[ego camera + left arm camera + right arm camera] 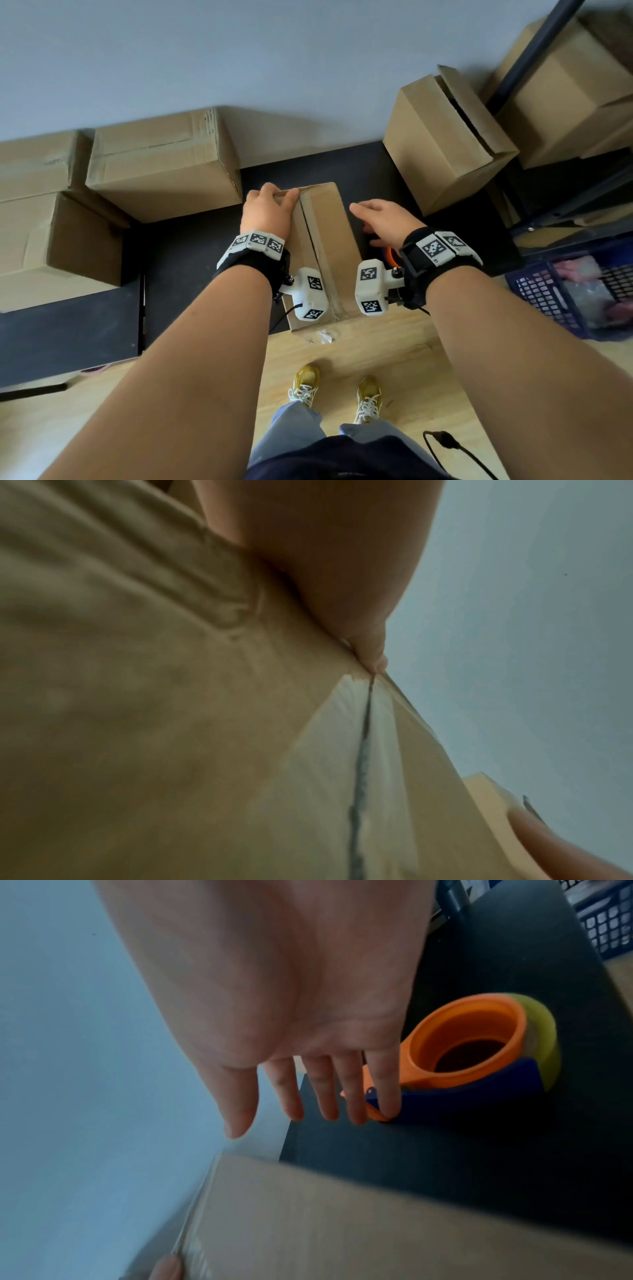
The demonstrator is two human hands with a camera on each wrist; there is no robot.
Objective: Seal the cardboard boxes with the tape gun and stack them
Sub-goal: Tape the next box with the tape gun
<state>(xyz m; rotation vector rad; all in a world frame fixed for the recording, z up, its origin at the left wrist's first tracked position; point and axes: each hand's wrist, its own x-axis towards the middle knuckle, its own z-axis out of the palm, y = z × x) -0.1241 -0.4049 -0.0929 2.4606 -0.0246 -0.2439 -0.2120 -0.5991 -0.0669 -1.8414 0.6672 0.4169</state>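
Note:
A narrow cardboard box (329,233) lies lengthwise on the black table (376,164) in front of me. Clear tape (369,750) runs along its top seam. My left hand (270,209) grips the box's far left corner, with the thumb (373,653) pressed on top by the seam. My right hand (380,216) hovers just right of the box, fingers (325,1091) straight and holding nothing. Right under it the orange and blue tape gun (472,1047) lies on the table, mostly hidden by the wrist in the head view. The box's near end (342,1218) fills the bottom of the right wrist view.
Closed boxes (161,164) (44,240) stand against the wall at left. A box with open flaps (445,144) and a bigger one (565,96) stand at right, behind a dark post (527,51). A blue basket (582,291) sits low right. A black cable (445,442) lies on the wooden floor.

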